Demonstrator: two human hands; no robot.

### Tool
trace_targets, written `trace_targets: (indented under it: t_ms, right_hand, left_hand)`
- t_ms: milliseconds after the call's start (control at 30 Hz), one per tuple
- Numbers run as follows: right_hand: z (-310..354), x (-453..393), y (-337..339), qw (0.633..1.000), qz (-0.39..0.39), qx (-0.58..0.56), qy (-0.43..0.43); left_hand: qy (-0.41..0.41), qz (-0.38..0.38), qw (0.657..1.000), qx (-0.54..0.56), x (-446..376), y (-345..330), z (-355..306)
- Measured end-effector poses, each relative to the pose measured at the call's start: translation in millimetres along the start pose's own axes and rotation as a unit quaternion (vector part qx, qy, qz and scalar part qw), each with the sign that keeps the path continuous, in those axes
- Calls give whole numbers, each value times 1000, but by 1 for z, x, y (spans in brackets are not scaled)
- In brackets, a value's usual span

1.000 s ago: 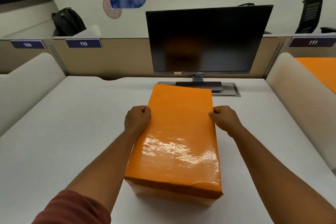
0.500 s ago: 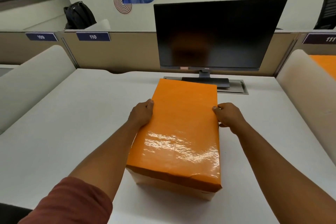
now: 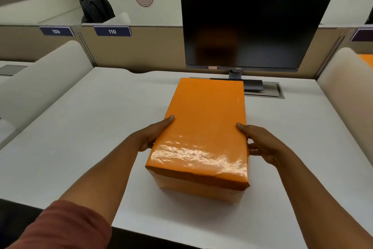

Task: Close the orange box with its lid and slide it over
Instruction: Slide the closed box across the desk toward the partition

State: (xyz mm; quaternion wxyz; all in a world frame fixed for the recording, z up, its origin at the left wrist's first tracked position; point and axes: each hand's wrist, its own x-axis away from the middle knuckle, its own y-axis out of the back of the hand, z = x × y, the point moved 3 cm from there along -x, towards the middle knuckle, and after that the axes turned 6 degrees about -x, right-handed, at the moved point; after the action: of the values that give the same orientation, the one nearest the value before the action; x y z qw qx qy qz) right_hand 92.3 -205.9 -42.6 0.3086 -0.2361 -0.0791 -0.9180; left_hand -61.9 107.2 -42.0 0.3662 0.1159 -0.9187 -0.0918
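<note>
The orange box (image 3: pixel 201 137) sat lidded on the white desk (image 3: pixel 70 137), its long axis running away from the person toward the monitor (image 3: pixel 254 26). The left hand (image 3: pixel 150 136) and right hand (image 3: pixel 260 143) pressed flat against its two long sides, fingers spread and clamping the box between them, neither one nearer than the other. The lid (image 3: pixel 205 119) looked fully seated. With both palms flanking it, a sideways slide would likely mean one hand pushing while the other yielded.
</note>
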Motion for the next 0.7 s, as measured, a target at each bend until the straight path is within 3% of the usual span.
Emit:
trace_targets:
  t_ms: [400, 700]
  right_hand:
    - [65, -45, -100, 993, 14, 36, 111]
    - [77, -96, -229, 993, 42, 41, 104]
  left_hand:
    - [-73, -121, 980, 141, 9, 98, 12]
    - [-87, -195, 976, 34, 15, 229, 35]
